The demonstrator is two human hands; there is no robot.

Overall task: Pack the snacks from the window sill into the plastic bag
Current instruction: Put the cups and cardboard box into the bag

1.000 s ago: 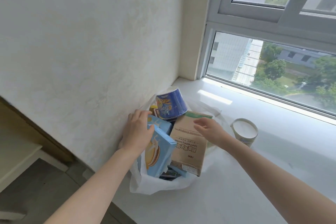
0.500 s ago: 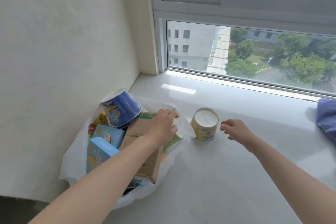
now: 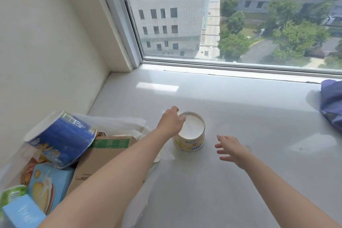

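entry, as i log it from my end: one small round tub (image 3: 191, 143), pale yellow wall, flat white lid, standing upright on the window sill (image 3: 249, 120) with its axis vertical, just to the right of the mouth of the plastic bag (image 3: 120, 125). it sits between the two hands and ahead of both. the left hand (image 3: 171, 123) is the nearer: it lies over the tub's left rim with bent fingers touching the lid edge, but i cannot tell whether a grip has closed round it. the right hand (image 3: 231, 149) hovers near the tub's right side, apart from it, fingers spread and holding nothing. i judge the coming move to be a short carry leftward into the bag, and the left hand is best placed for it. already in the bag: a large blue tub (image 3: 63, 139) tipped on its side, barcode showing near its rim; a brown carton (image 3: 103, 155) with a green band; a blue box (image 3: 46, 183) printed with biscuits; a paler blue box (image 3: 22, 213) in front of it. writing: the small tub carries blue lettering low on its wall, and the carton has print on the band and the flap, all too blurred for me to read; i make out no brand. also on the sill, well apart at the far right: a bluish-purple cloth (image 3: 331, 105).
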